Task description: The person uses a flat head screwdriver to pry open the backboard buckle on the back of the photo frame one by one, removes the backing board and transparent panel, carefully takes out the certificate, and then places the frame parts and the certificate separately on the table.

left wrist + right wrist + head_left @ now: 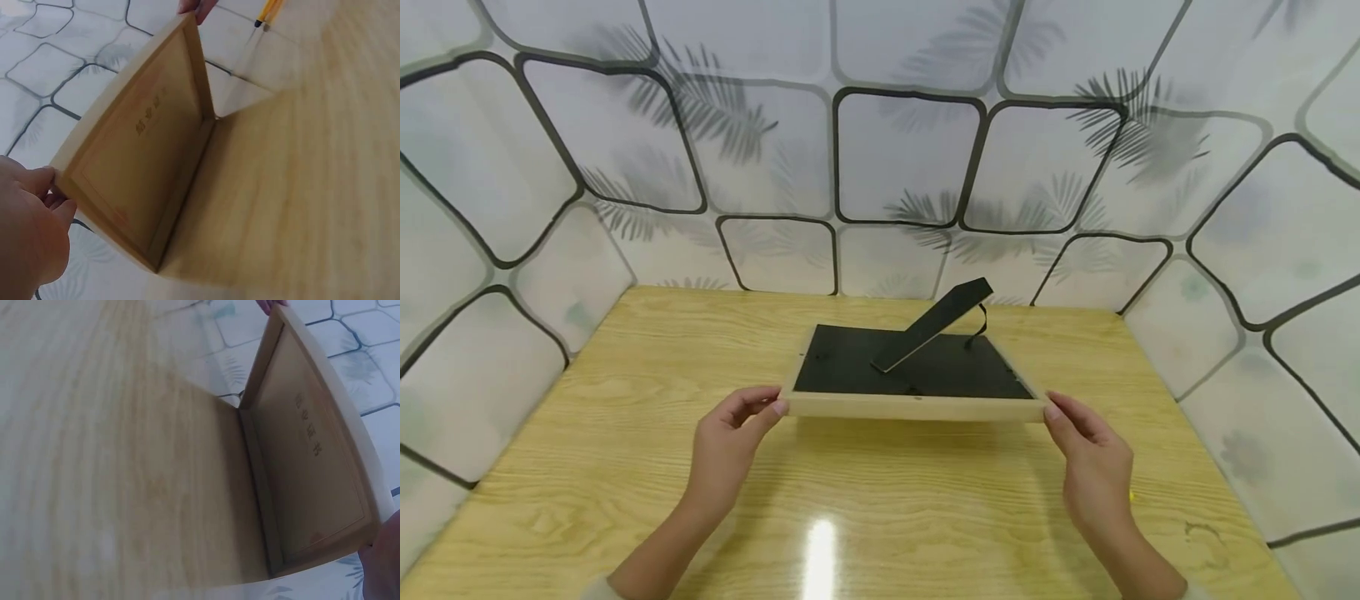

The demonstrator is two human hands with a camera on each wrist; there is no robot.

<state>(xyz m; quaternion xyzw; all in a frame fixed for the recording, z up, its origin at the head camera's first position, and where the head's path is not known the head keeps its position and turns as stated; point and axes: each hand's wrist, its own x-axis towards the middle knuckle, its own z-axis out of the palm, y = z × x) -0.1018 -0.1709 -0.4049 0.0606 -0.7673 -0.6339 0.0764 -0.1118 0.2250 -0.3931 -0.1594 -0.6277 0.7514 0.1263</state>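
— Two hands hold one wooden picture frame point(914, 406) face down, its near edge lifted off the yellow table point(625, 450) while the far edge, at twelve o'clock, appears to rest on the wood.

— And the grip?

— The left hand point(726, 446) pinches the frame's near corner at nine o'clock, fingers curled against the edge. The right hand point(1093, 462) does the same at three o'clock. Both wrist views show fingertips closed on the corners; the frame is tilted well up from the tabletop.

— What of the back?

— The black backing board point(850, 367) faces up, and its black easel stand point(934, 323) is swung out, pointing toward one o'clock, with a thin black ribbon point(979, 327) tying it to the backing. The wrist cameras show the glass side, a beige insert with faint lettering point(153, 112).

— How far along does it look?

— Judging by this, the stand is already opened and the frame is gripped and partly raised; it has not yet been stood upright.

— Anything around it?

— A yellow pencil point(269, 12) lies on the table beyond the right hand. Patterned white panels with dark outlines and palm shadows wall point(910, 158) the table on three sides.
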